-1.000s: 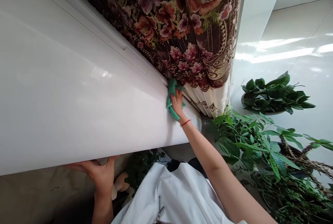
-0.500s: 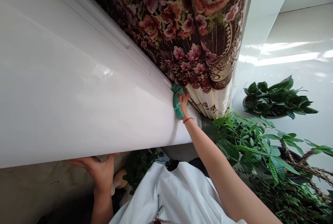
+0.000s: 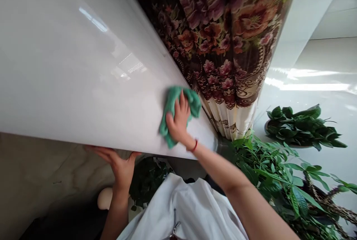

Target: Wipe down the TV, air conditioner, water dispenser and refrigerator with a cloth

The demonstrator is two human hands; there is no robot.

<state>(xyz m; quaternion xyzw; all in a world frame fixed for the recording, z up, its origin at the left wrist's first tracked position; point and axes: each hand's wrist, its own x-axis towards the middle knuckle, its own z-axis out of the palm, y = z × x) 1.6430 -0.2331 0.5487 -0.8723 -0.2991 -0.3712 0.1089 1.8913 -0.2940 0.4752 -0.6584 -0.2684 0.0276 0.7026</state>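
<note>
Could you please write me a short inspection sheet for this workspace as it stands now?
Surface: glossy white cabinet, rounded, showing light reflections.
Job's things: green cloth pressed flat on the cabinet.
Clutter: nothing seen.
Hands: right hand spread on the cloth, red string at the wrist; left hand braced against the cabinet's side edge, holding nothing.
Cables: nothing seen.
Surroundings: floral curtain behind the cabinet; potted plants on a shiny floor.

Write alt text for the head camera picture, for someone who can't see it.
A person's right hand presses a green cloth flat against a glossy white rounded cabinet, while the left hand braces its lower edge. A dark floral curtain hangs just behind, and leafy potted plants stand on the shiny floor to the right.
</note>
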